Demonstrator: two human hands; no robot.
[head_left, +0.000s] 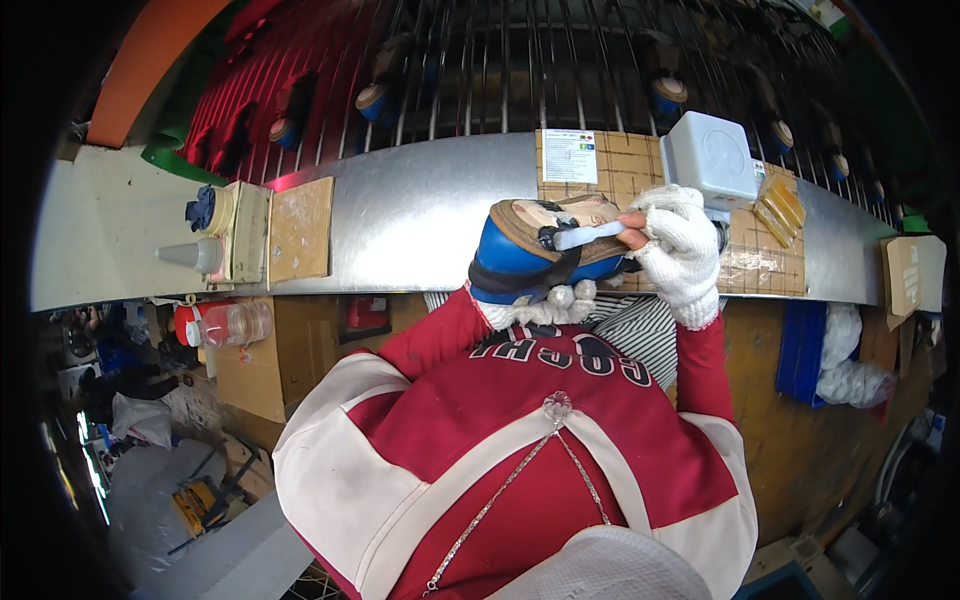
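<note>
A shoe upper stretched on a last, blue with black straps [512, 252], lies with its pale underside turned up over the front edge of the bench. My left hand [562, 302], in a white glove, grips it from below. In my right hand [682, 245], also white-gloved but with bare fingertips showing, is a slim brush with a whitish handle [590, 235]. Its dark tip touches the underside near the rim. Beside my right hand stands a pale grey plastic container [708, 158], and a yellowish translucent block [780, 210] lies right of that.
Beyond the metal bench [420, 200] runs a rack of metal rods [480, 70] carrying several similar shoes. Brown cardboard [620, 172] with a paper sheet [569, 157] covers part of the bench. A grey cone [192, 255] sits left; a blue crate [800, 350] is below right.
</note>
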